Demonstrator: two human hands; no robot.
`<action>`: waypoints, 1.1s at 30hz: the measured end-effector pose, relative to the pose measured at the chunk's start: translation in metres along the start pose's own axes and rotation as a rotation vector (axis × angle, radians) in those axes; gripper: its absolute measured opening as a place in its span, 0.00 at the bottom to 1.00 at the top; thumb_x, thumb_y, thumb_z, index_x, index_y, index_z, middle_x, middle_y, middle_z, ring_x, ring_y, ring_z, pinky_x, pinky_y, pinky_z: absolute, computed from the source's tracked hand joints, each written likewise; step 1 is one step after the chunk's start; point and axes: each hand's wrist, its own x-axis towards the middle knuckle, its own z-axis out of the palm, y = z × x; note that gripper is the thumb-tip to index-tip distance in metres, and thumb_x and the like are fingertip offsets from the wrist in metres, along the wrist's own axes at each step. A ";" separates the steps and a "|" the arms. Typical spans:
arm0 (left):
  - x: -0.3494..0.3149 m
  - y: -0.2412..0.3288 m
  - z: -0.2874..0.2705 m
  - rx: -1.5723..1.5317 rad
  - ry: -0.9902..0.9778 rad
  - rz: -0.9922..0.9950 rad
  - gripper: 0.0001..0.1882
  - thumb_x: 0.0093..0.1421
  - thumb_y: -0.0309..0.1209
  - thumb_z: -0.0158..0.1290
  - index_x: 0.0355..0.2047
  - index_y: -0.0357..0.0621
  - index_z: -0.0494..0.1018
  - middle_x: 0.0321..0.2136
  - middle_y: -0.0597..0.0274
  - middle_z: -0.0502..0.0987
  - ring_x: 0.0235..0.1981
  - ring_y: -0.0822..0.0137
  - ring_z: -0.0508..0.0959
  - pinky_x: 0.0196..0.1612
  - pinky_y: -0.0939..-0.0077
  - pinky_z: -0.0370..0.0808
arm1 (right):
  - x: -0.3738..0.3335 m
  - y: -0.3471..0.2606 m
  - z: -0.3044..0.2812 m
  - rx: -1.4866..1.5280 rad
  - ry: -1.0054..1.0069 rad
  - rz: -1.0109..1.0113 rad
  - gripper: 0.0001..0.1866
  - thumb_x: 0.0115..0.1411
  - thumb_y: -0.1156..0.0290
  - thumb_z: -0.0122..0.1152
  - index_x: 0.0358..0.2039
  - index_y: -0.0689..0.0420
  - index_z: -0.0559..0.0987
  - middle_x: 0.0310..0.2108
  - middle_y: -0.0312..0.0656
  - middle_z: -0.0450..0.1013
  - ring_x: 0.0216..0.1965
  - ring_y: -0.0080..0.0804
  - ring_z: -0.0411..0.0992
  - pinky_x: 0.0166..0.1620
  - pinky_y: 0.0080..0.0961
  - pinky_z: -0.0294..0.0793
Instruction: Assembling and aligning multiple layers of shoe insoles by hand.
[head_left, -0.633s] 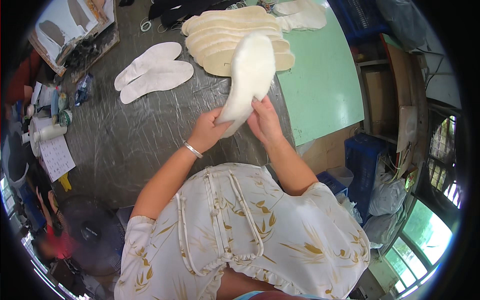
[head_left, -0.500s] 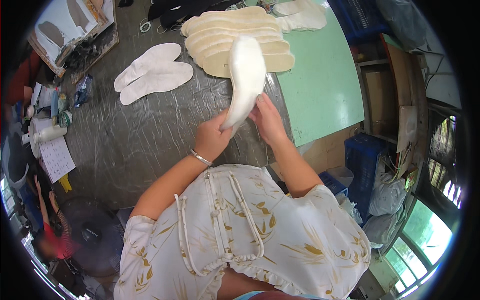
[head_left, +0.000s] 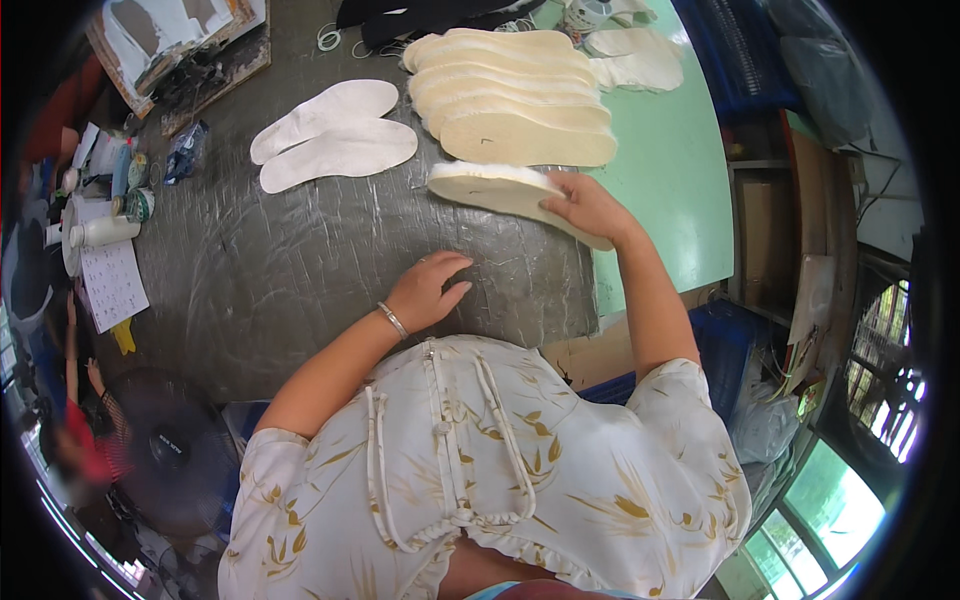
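Note:
My right hand (head_left: pixel 592 207) grips a cream insole with a fluffy edge (head_left: pixel 490 188) by its right part, tilted just in front of a row of similar insoles. These overlapping fleecy insoles (head_left: pixel 530 137) lie with their cream faces up across the dark table and the green board. My left hand (head_left: pixel 430 288) rests over the dark tabletop near my body, fingers apart and nothing in it. Farther left, two thin white insoles (head_left: pixel 340 155) lie partly overlapped.
The dark, film-covered table (head_left: pixel 330 260) meets a green board (head_left: pixel 670 190) at right. White pieces (head_left: pixel 636 60) and black cloth (head_left: pixel 430 15) lie at the back. Bottles (head_left: pixel 105 232) and a written sheet (head_left: pixel 112 285) sit at left, above a black fan (head_left: pixel 170 450).
My left hand has let go of the insole and lowered to the table. My right hand has moved it rightward, turning it from upright to crosswise beside the row.

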 end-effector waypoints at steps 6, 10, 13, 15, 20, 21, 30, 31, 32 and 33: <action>-0.025 -0.046 -0.022 -0.029 0.251 -0.230 0.16 0.60 0.29 0.59 0.49 0.44 0.77 0.42 0.58 0.79 0.38 0.64 0.79 0.39 0.73 0.76 | 0.043 0.016 -0.022 -0.827 0.547 -0.227 0.18 0.53 0.62 0.69 0.44 0.53 0.80 0.40 0.44 0.77 0.41 0.50 0.75 0.45 0.43 0.73; -0.047 -0.065 -0.043 -0.010 0.420 -0.336 0.16 0.60 0.29 0.59 0.49 0.43 0.77 0.42 0.60 0.79 0.39 0.66 0.79 0.40 0.74 0.76 | 0.050 -0.010 0.015 -0.696 0.759 -0.434 0.14 0.53 0.68 0.68 0.40 0.56 0.81 0.40 0.44 0.77 0.40 0.49 0.75 0.45 0.42 0.74; -0.070 -0.067 -0.043 -0.037 0.530 -0.427 0.16 0.60 0.28 0.58 0.49 0.43 0.77 0.43 0.61 0.78 0.40 0.66 0.79 0.40 0.73 0.76 | 0.059 -0.054 0.077 -0.432 0.561 -0.649 0.04 0.56 0.72 0.66 0.30 0.59 0.81 0.36 0.46 0.78 0.36 0.48 0.75 0.41 0.38 0.76; -0.085 -0.068 -0.034 -0.145 0.666 -0.424 0.15 0.61 0.29 0.58 0.48 0.43 0.79 0.43 0.58 0.80 0.38 0.63 0.81 0.40 0.71 0.78 | 0.069 -0.069 0.116 -0.404 0.379 -0.633 0.06 0.56 0.71 0.67 0.29 0.60 0.81 0.33 0.48 0.78 0.33 0.48 0.76 0.37 0.36 0.76; -0.155 -0.052 0.001 0.002 0.749 -0.691 0.12 0.59 0.40 0.59 0.30 0.44 0.84 0.22 0.57 0.81 0.24 0.55 0.81 0.30 0.68 0.76 | 0.059 -0.084 0.189 -0.161 0.058 -0.416 0.11 0.60 0.67 0.66 0.26 0.61 0.78 0.20 0.47 0.73 0.21 0.35 0.72 0.28 0.30 0.72; -0.173 -0.040 0.003 -0.050 0.769 -0.766 0.13 0.59 0.41 0.59 0.28 0.44 0.83 0.20 0.56 0.80 0.22 0.55 0.80 0.28 0.67 0.75 | 0.063 -0.075 0.197 -0.131 0.043 -0.469 0.12 0.61 0.67 0.65 0.25 0.61 0.77 0.19 0.48 0.72 0.19 0.37 0.71 0.27 0.32 0.70; -0.296 -0.012 0.121 -0.114 1.209 -0.905 0.10 0.61 0.35 0.57 0.32 0.40 0.79 0.30 0.48 0.80 0.30 0.48 0.79 0.34 0.60 0.75 | 0.177 -0.109 0.213 -0.762 0.179 -0.703 0.26 0.59 0.58 0.63 0.54 0.59 0.73 0.51 0.49 0.73 0.50 0.49 0.73 0.49 0.44 0.75; -0.310 -0.011 0.139 -0.092 1.233 -0.961 0.08 0.61 0.32 0.56 0.35 0.40 0.79 0.30 0.49 0.81 0.32 0.52 0.81 0.37 0.63 0.77 | 0.188 -0.124 0.228 -0.980 0.191 -0.766 0.25 0.55 0.62 0.66 0.52 0.57 0.73 0.46 0.46 0.74 0.48 0.48 0.74 0.49 0.42 0.75; -0.316 0.000 0.144 -0.159 1.259 -0.973 0.08 0.61 0.31 0.55 0.36 0.39 0.79 0.31 0.50 0.81 0.33 0.54 0.82 0.38 0.66 0.77 | 0.191 -0.135 0.241 -1.081 0.198 -0.724 0.19 0.55 0.64 0.66 0.45 0.55 0.74 0.44 0.45 0.74 0.46 0.45 0.75 0.46 0.40 0.76; -0.325 0.005 0.153 -0.161 1.258 -0.979 0.08 0.61 0.31 0.56 0.36 0.39 0.79 0.32 0.50 0.81 0.33 0.55 0.82 0.38 0.67 0.77 | 0.201 -0.136 0.250 -1.160 0.274 -0.722 0.15 0.55 0.66 0.64 0.42 0.54 0.74 0.42 0.44 0.74 0.45 0.43 0.75 0.44 0.39 0.77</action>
